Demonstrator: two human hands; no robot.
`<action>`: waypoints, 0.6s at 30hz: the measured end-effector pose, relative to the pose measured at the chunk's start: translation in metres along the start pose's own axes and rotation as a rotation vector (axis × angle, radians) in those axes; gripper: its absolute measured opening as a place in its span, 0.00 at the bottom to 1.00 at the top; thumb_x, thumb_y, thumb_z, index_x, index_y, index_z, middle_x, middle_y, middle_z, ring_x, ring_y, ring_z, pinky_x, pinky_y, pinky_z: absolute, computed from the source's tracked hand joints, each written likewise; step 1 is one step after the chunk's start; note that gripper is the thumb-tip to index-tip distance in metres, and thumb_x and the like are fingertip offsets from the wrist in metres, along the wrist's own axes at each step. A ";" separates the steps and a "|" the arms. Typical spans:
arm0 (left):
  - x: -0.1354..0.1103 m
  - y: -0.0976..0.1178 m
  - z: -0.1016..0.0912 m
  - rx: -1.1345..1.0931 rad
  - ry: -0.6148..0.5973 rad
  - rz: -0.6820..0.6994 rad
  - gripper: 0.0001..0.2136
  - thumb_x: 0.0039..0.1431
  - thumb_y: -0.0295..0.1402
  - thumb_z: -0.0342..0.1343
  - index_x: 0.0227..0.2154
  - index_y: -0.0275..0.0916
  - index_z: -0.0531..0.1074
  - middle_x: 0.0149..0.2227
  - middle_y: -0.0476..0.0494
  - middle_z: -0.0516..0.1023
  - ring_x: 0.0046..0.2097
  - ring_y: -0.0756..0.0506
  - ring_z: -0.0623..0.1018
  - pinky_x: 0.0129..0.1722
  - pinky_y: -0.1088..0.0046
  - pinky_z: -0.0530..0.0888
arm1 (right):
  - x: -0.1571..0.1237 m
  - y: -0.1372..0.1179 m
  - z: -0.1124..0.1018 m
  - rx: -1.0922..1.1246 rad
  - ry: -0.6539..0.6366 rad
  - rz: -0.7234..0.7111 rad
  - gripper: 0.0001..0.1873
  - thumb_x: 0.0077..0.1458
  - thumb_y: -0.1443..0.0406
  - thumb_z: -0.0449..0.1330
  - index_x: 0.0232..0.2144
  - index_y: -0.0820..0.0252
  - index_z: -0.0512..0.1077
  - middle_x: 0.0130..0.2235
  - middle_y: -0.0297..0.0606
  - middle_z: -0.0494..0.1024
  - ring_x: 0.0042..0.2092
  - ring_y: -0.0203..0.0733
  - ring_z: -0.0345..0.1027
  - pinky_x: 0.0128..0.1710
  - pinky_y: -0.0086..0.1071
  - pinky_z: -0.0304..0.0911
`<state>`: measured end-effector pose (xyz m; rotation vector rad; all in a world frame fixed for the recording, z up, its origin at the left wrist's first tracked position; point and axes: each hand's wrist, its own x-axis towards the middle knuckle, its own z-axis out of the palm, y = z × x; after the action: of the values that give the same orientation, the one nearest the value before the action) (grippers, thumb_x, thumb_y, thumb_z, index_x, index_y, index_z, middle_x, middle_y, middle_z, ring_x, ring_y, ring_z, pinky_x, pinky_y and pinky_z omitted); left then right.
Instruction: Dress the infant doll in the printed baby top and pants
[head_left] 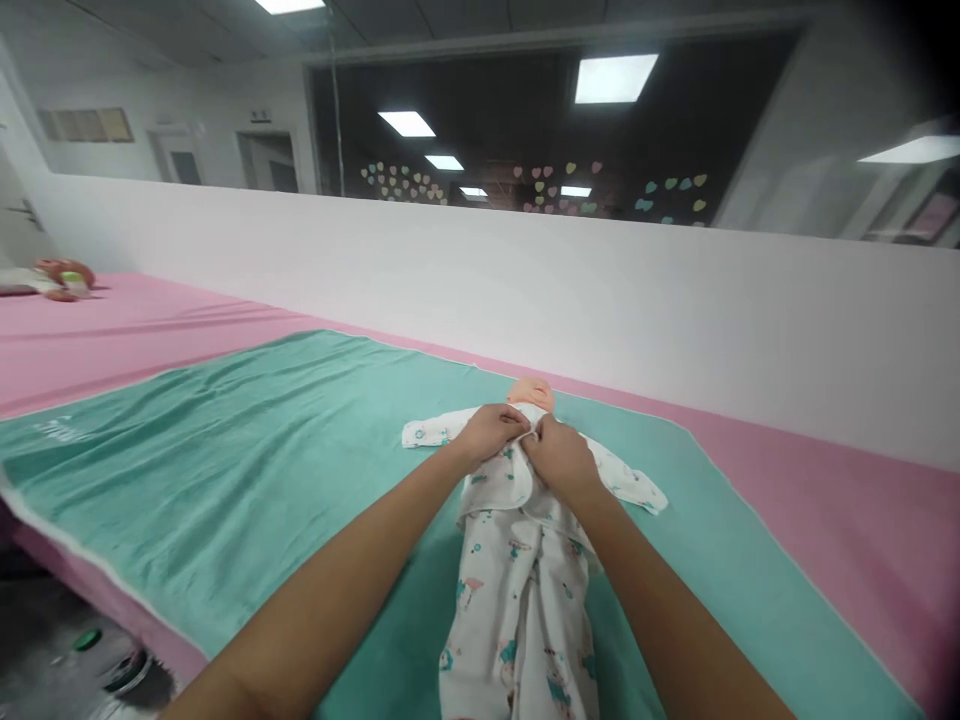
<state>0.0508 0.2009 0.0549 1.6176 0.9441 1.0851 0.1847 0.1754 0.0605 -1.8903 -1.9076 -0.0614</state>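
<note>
A baby doll [531, 390] lies on its back with its head toward the wall. It wears a white printed baby jacket [499, 482] and matching trousers [517, 610]. Both sleeves are stretched out to the sides. At the upper chest, just below the doll's chin, my left hand [495, 430] pinches the jacket's front edge. My right hand [562, 455] is closed on the other side of the same opening, close beside the left. Below my hands the jacket's front flap hangs loose over the waist. My fingers hide the exact spot they grip.
Under the doll, a green towel [247, 470] covers much of a pink padded surface [847, 490]. A white wall [450, 270] with a window above runs along the far side. Another doll [67, 275] lies at far left. A bottle with a green cap [90, 645] stands low at lower left.
</note>
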 end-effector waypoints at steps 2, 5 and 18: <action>-0.001 0.001 0.000 0.058 0.007 0.000 0.08 0.46 0.34 0.55 0.27 0.34 0.73 0.20 0.52 0.66 0.21 0.55 0.62 0.21 0.79 0.58 | 0.006 0.010 0.001 0.122 -0.010 -0.021 0.08 0.50 0.62 0.48 0.24 0.59 0.64 0.26 0.37 0.70 0.31 0.41 0.63 0.28 0.30 0.50; -0.001 0.002 0.001 0.144 0.025 0.036 0.08 0.47 0.35 0.55 0.27 0.35 0.73 0.21 0.52 0.67 0.23 0.54 0.64 0.22 0.79 0.59 | 0.010 0.021 0.003 0.408 0.000 -0.047 0.09 0.49 0.61 0.51 0.23 0.59 0.64 0.24 0.32 0.68 0.28 0.36 0.60 0.27 0.28 0.51; -0.001 0.001 0.007 0.061 0.089 0.077 0.07 0.48 0.34 0.55 0.26 0.35 0.71 0.22 0.51 0.69 0.25 0.55 0.67 0.24 0.80 0.63 | 0.003 0.022 0.021 1.179 0.100 0.181 0.17 0.39 0.56 0.64 0.31 0.61 0.74 0.26 0.34 0.69 0.24 0.31 0.55 0.23 0.26 0.53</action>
<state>0.0570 0.1978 0.0543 1.6786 0.9881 1.1999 0.1999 0.1864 0.0365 -1.1561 -1.1925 0.8171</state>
